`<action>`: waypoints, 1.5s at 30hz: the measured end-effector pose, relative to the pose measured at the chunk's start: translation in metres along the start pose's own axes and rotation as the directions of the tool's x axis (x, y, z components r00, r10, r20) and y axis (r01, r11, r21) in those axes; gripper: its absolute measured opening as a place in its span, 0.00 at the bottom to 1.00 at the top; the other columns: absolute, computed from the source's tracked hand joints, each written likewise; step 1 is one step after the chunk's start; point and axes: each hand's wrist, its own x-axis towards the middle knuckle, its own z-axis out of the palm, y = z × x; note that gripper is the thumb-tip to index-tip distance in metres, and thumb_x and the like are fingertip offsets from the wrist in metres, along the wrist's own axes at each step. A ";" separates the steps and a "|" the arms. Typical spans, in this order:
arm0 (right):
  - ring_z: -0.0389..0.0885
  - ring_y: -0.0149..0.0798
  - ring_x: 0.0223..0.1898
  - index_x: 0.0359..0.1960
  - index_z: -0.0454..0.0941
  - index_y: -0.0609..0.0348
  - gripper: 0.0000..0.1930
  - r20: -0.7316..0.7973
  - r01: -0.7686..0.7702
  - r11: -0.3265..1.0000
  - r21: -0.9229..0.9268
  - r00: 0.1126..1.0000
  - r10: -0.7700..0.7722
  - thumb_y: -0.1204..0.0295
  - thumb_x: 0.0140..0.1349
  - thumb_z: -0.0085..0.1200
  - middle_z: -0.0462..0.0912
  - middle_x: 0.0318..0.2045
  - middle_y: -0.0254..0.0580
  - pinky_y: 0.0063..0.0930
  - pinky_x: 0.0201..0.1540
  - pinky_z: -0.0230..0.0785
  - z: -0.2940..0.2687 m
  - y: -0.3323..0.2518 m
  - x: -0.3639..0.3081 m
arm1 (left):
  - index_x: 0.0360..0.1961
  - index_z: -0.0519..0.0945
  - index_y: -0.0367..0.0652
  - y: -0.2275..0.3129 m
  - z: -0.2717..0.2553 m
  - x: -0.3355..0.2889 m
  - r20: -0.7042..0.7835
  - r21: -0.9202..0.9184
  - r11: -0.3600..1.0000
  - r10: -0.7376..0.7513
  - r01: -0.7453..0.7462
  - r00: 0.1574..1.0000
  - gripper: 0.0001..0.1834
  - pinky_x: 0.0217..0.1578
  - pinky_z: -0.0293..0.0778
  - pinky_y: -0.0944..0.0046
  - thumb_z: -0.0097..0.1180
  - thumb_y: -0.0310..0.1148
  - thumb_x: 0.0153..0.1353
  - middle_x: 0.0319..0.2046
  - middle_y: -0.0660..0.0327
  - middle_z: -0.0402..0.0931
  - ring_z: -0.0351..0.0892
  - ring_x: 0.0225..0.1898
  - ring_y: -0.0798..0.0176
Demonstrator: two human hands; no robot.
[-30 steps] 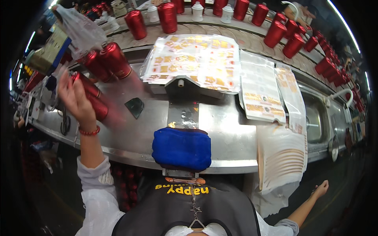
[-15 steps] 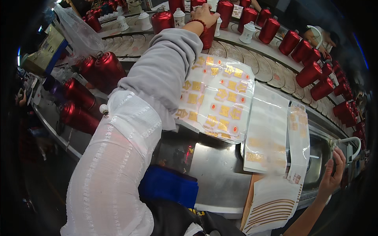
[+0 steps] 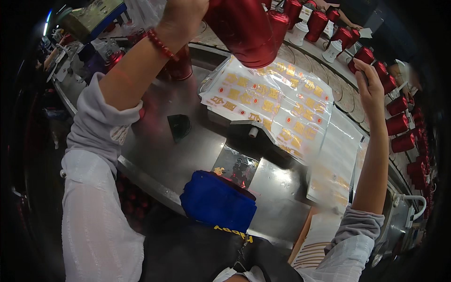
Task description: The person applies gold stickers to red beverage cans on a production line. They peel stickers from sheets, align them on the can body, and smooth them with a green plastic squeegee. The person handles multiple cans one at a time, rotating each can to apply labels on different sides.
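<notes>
Red bottle (image 3: 244, 35) is in the air, over the far edge of the printed gold-and-white sheets (image 3: 268, 101), cut off by the top of the view. Left hand (image 3: 182, 21) has it, no other support visible. Left fingers: closed on the bottle near its upper end as far as the picture goes; tips out of frame, so exact grip can't be told.

Key relation: bottle sits to the right of the left hand, long axis tilted, running from the top edge down and slightly right. Lower end is the free one, pointing toward the person's side, apart from the hand.

Right hand (image 3: 371, 87) is well off to the right, raised in front of the conveyor (image 3: 305, 70). Its fingers are extended, thumb apart, no grip on anything that I can make out. Left is clearly the nearer hand.

Below on the steel worktop (image 3: 183, 150): black bracket (image 3: 251, 128) with a pale stub at the sheets' near edge, dark wedge-shaped piece (image 3: 179, 128) left of it, blue pad (image 3: 218, 199) at the front edge by the apron. More red bottles (image 3: 317, 24) stand on the far side.
</notes>
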 end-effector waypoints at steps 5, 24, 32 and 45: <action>0.77 0.50 0.56 0.69 0.67 0.53 0.25 0.114 0.129 0.960 -0.249 0.988 -0.103 0.70 0.69 0.52 0.77 0.55 0.53 0.33 0.59 0.68 0.118 0.035 0.113 | 0.55 0.73 0.39 0.096 -0.112 -0.103 -0.061 0.301 0.952 -0.034 0.051 0.998 0.12 0.54 0.74 0.67 0.44 0.32 0.76 0.51 0.58 0.79 0.79 0.50 0.68; 0.81 0.52 0.41 0.38 0.81 0.63 0.17 -0.179 0.113 0.888 -0.445 0.961 -0.212 0.58 0.68 0.57 0.83 0.39 0.49 0.39 0.46 0.71 0.058 0.049 0.117 | 0.49 0.78 0.39 0.089 -0.155 -0.220 -0.279 0.715 0.650 -0.073 0.258 0.957 0.10 0.46 0.74 0.68 0.56 0.30 0.71 0.45 0.58 0.83 0.79 0.43 0.69; 0.79 0.21 0.41 0.52 0.82 0.57 0.16 -0.212 0.003 0.967 0.253 0.976 0.053 0.60 0.73 0.53 0.84 0.42 0.32 0.13 0.46 0.69 -0.036 -0.103 0.087 | 0.49 0.79 0.40 0.096 -0.134 -0.215 -0.244 0.734 0.628 -0.115 0.260 0.963 0.12 0.42 0.76 0.64 0.59 0.32 0.67 0.40 0.56 0.83 0.82 0.37 0.62; 0.76 0.28 0.45 0.40 0.77 0.64 0.12 0.104 -0.062 0.501 0.863 0.993 -0.057 0.67 0.74 0.47 0.79 0.40 0.42 0.24 0.50 0.70 0.054 -0.282 -0.025 | 0.71 0.56 0.35 0.137 -0.004 -0.188 0.473 -0.327 0.766 -0.374 0.553 0.798 0.52 0.60 0.70 0.58 0.67 0.57 0.58 0.62 0.50 0.67 0.71 0.62 0.58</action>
